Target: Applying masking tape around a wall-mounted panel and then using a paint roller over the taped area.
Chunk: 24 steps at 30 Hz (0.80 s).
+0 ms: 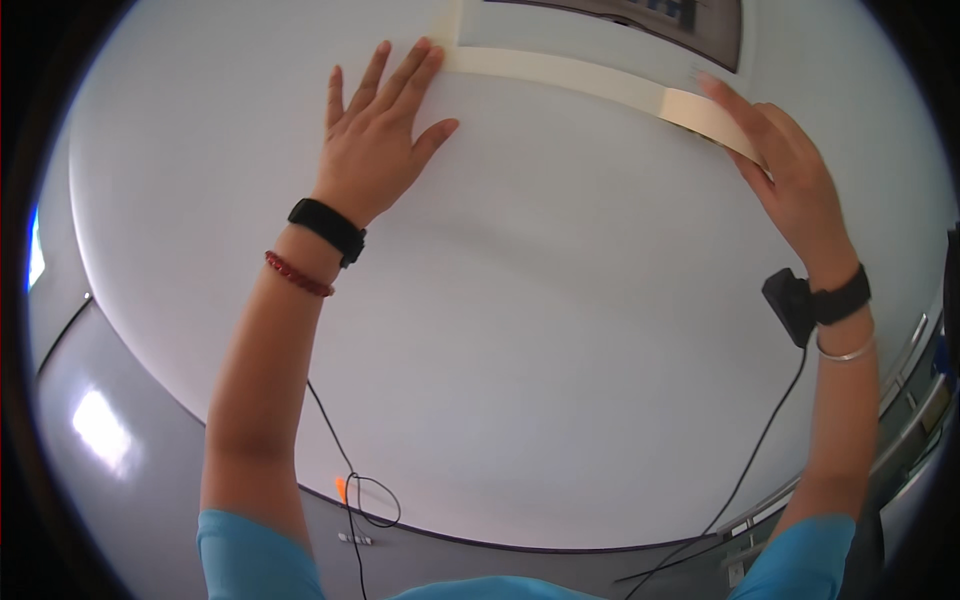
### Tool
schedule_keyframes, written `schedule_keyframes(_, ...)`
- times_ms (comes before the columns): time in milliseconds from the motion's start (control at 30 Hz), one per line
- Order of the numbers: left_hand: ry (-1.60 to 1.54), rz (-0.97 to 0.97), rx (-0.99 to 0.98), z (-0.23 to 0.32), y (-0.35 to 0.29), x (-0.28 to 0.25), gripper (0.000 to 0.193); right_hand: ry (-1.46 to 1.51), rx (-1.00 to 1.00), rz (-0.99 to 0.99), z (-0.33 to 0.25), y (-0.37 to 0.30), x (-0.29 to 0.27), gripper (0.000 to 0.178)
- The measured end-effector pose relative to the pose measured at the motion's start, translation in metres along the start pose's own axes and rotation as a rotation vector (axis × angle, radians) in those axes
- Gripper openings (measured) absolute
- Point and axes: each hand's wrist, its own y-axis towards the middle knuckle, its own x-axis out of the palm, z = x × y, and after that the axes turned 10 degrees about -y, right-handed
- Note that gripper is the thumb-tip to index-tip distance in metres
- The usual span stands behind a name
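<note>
A long cream strip of masking tape (570, 75) runs along the lower side of a dark-framed panel on the white wall surface. My left hand (375, 140) lies flat with fingers spread, its fingertips at the strip's left end. At the right end, my right hand (790, 160) pinches the tape between thumb and fingers. Here the strip bends and stands off the surface, with a shadow beneath. Whether a roll sits behind the right fingers is hidden. A second, vertical piece of tape (446, 20) shows just above my left fingertips.
The framed panel (690, 30) has a dark border and a grey-brown face. A black cable (770, 430) hangs from a black device (790, 305) at my right wrist. Another looped cable (375, 500) hangs below my left forearm, beside a small orange thing (341, 488).
</note>
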Motion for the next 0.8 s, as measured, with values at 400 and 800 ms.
schedule_keyframes(400,0.04,0.06,0.001,-0.011,-0.004,0.004,0.064,0.183,0.026,-0.005,0.008,-0.023,-0.013,0.077)
schedule_keyframes(800,0.117,0.016,-0.029,0.009,0.001,0.002,0.067,-0.33,-0.053,-0.06,0.009,-0.008,-0.012,0.063)
